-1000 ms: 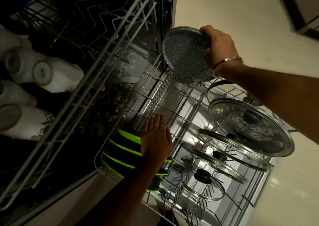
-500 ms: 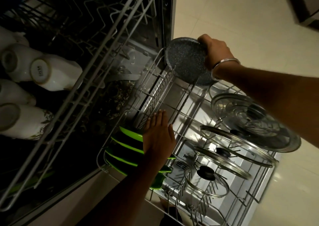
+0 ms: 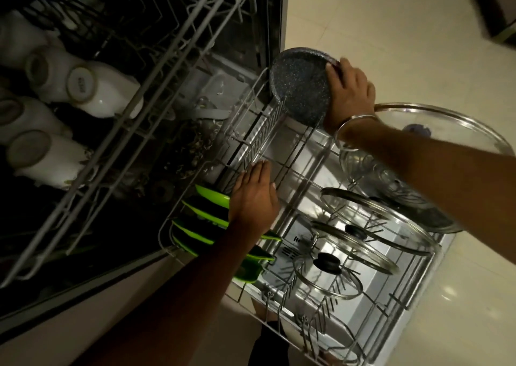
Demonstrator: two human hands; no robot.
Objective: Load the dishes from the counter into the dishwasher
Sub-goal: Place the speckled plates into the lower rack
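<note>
My right hand [image 3: 349,93] grips a dark speckled plate [image 3: 298,86] by its rim and holds it on edge, its lower edge down among the tines at the far end of the lower rack [image 3: 290,175]. My left hand [image 3: 255,198] rests flat and open on the rack wires beside several green plates [image 3: 206,215] that stand in a row. Several glass lids [image 3: 360,240] with black knobs stand in the near right part of the rack.
The upper rack [image 3: 156,108] is pulled out on the left and carries white mugs [image 3: 92,89] upside down. The dishwasher tub is dark behind it. Pale tiled floor [image 3: 391,30] lies to the right. A large glass lid [image 3: 446,142] stands at the rack's right edge.
My right hand has lowered the speckled plate from above the rack down into the far tines. My left hand has stayed on the rack wires.
</note>
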